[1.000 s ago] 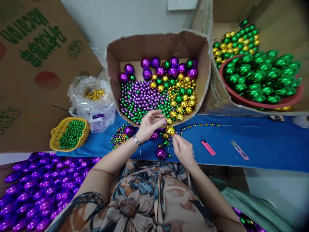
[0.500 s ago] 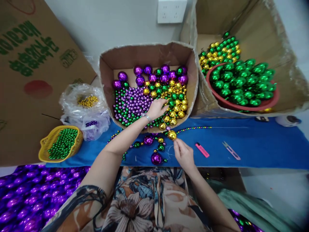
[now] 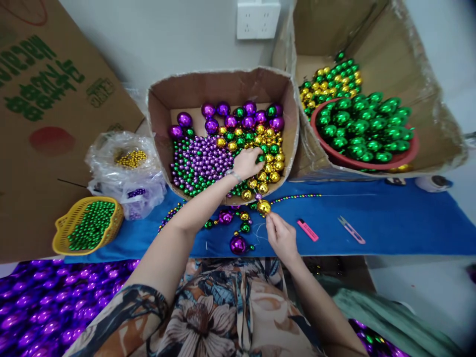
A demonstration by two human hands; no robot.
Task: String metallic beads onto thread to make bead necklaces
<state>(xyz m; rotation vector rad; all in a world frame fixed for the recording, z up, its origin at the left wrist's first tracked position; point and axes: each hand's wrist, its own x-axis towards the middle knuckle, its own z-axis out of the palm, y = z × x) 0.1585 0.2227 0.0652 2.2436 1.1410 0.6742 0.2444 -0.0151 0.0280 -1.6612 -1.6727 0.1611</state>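
Note:
My left hand (image 3: 248, 163) reaches into the cardboard box (image 3: 223, 81) of loose beads. Its fingers are curled around a shiny green bead (image 3: 261, 158), among gold beads (image 3: 274, 176) and near small purple beads (image 3: 210, 156). Below the box's front edge, my right hand (image 3: 281, 237) pinches at the underside of a large gold bead (image 3: 264, 207). A small purple bead (image 3: 258, 197) sits just above that gold bead, and something thin runs up from it toward the box. A strung bead garland (image 3: 238, 244) with purple, green and gold beads lies on the blue cloth.
A pink cutter-like tool (image 3: 307, 230) and thread snips (image 3: 351, 229) lie on the blue cloth (image 3: 394, 213) at right. The yellow basket (image 3: 59, 240) of green beads stands left, beside plastic bags (image 3: 106, 148). A red basin (image 3: 372, 162) of green beads sits in another box.
My left hand has shifted slightly toward the right within the box, and its fingers are now at a green bead. My right hand keeps its pinch by the gold bead. The view moved slightly.

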